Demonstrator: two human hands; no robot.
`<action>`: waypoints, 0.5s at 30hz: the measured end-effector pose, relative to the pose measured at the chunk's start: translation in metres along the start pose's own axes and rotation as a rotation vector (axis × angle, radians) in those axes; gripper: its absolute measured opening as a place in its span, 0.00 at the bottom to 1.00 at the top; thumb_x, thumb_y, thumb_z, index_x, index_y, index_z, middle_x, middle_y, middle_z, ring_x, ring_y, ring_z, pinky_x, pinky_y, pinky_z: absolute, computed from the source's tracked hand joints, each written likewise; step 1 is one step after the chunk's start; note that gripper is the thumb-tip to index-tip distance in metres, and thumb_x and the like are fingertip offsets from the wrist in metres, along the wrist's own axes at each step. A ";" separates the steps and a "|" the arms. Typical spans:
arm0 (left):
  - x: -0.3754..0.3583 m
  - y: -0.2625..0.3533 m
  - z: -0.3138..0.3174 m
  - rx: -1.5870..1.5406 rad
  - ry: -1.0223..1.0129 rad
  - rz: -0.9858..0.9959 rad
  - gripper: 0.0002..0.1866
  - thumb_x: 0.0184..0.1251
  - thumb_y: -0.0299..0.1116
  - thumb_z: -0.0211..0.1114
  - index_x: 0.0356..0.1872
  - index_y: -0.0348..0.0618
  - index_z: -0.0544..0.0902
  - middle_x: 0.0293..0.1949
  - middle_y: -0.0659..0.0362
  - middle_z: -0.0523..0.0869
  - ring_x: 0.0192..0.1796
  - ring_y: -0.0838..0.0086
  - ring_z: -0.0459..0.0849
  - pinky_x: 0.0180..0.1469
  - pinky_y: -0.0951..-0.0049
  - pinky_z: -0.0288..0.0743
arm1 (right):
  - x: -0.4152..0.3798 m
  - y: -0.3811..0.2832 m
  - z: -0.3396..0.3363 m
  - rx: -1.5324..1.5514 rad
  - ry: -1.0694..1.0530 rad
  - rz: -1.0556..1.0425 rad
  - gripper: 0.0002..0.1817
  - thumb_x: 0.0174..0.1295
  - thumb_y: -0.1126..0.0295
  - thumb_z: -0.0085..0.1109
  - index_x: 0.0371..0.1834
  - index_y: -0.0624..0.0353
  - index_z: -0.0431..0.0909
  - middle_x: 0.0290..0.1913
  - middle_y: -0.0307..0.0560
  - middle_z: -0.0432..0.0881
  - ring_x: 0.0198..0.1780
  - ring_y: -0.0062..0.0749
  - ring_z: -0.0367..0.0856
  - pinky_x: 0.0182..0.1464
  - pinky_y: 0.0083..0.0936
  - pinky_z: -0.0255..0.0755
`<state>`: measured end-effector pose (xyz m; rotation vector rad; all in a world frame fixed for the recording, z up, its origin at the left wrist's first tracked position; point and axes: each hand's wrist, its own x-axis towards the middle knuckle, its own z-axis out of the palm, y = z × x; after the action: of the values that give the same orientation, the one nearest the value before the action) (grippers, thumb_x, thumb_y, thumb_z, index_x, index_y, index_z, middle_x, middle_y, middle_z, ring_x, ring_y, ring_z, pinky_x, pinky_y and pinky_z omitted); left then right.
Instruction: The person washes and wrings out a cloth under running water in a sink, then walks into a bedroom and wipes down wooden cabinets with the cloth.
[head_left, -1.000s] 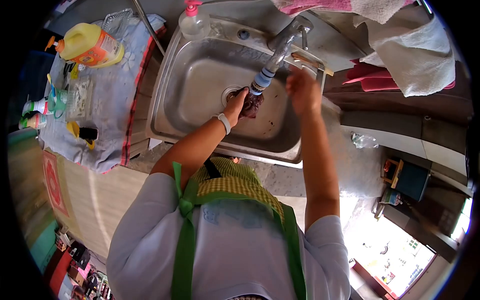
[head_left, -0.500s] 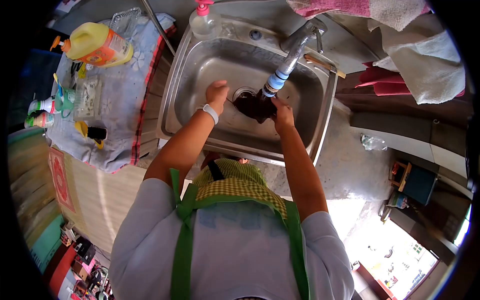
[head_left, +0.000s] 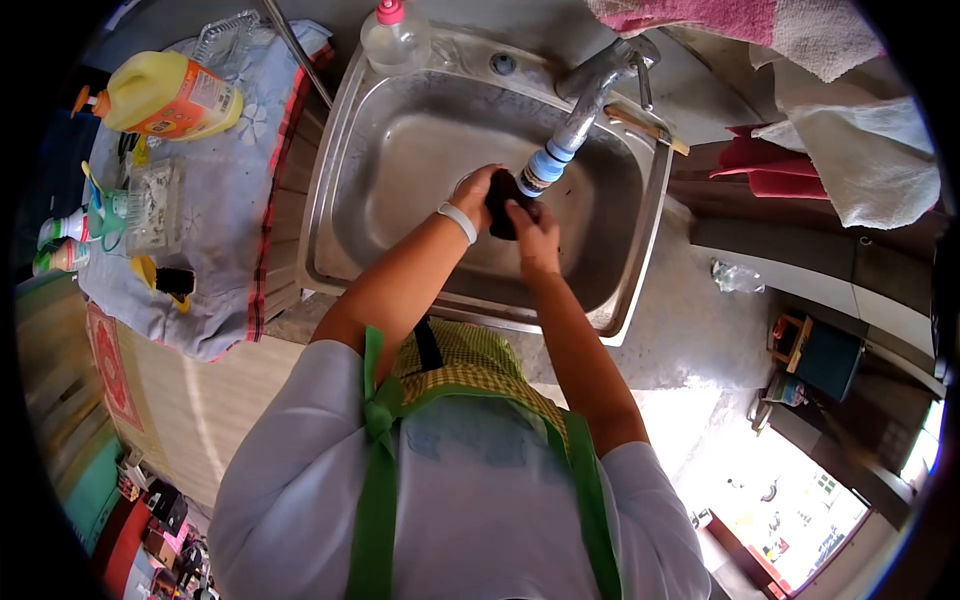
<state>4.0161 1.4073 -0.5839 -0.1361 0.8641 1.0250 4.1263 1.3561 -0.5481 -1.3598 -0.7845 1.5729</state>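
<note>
Low in the metal sink, a dark brown, soft-looking piece, seemingly a cloth, is bunched between both hands just below the faucet and its blue-and-white nozzle. My left hand, with a pale band on its wrist, closes on the left side of the piece. On its right side, my right hand grips it with the thumb on top. Most fingertips are hidden behind the dark piece. I cannot make out whether water is running.
A pink-topped bottle stands on the sink's back left corner. Left of the sink, a cloth-covered surface holds a yellow jug, a clear plastic box and a black-bristled brush. Towels hang at upper right.
My left hand has moved right from the sink's left part and taken hold of the dark cloth. The cloth went from spread to bunched; my right hand shifted slightly left.
</note>
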 end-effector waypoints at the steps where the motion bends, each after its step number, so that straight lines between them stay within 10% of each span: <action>1: -0.008 -0.005 0.004 0.075 -0.191 -0.047 0.12 0.61 0.42 0.50 0.28 0.44 0.72 0.23 0.59 0.77 0.23 0.67 0.75 0.30 0.64 0.71 | 0.002 0.010 0.012 -0.264 0.136 -0.222 0.11 0.48 0.69 0.60 0.31 0.64 0.75 0.39 0.52 0.75 0.36 0.36 0.73 0.39 0.28 0.66; 4: -0.018 -0.030 0.007 0.160 0.016 0.053 0.18 0.66 0.46 0.42 0.37 0.44 0.74 0.35 0.58 0.80 0.38 0.69 0.80 0.43 0.65 0.74 | 0.025 0.018 0.013 -0.556 0.359 -0.477 0.13 0.46 0.69 0.61 0.31 0.69 0.74 0.30 0.53 0.78 0.30 0.35 0.75 0.37 0.29 0.68; 6: -0.045 -0.033 0.026 0.193 0.061 -0.024 0.17 0.65 0.48 0.43 0.40 0.50 0.74 0.37 0.61 0.80 0.39 0.71 0.79 0.42 0.65 0.73 | 0.045 0.000 0.008 -0.369 0.458 -0.177 0.12 0.46 0.71 0.60 0.30 0.70 0.74 0.31 0.53 0.80 0.31 0.35 0.77 0.35 0.30 0.70; 8: -0.049 -0.040 0.028 0.361 0.105 -0.043 0.16 0.64 0.48 0.45 0.40 0.51 0.75 0.35 0.62 0.80 0.37 0.72 0.79 0.39 0.66 0.74 | 0.073 0.015 -0.016 -0.021 0.373 0.086 0.10 0.47 0.74 0.56 0.33 0.67 0.77 0.33 0.52 0.81 0.30 0.31 0.78 0.32 0.26 0.73; 13: -0.031 0.000 0.021 -0.133 0.034 0.036 0.19 0.65 0.50 0.47 0.27 0.46 0.75 0.24 0.59 0.80 0.30 0.69 0.79 0.39 0.67 0.73 | 0.022 0.004 0.023 0.182 0.044 -0.046 0.12 0.50 0.72 0.58 0.39 0.62 0.77 0.37 0.44 0.80 0.39 0.28 0.77 0.44 0.24 0.70; 15: 0.008 0.002 -0.026 -0.201 -0.706 -0.165 0.21 0.64 0.52 0.47 0.29 0.45 0.75 0.28 0.57 0.79 0.31 0.68 0.78 0.38 0.68 0.72 | 0.010 0.023 0.042 -0.213 0.064 -0.530 0.13 0.49 0.70 0.60 0.36 0.66 0.76 0.36 0.48 0.79 0.39 0.27 0.74 0.45 0.24 0.68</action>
<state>4.0015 1.4013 -0.6068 -0.0083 0.1055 0.9106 4.0807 1.3594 -0.5640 -1.2102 -1.1854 1.0478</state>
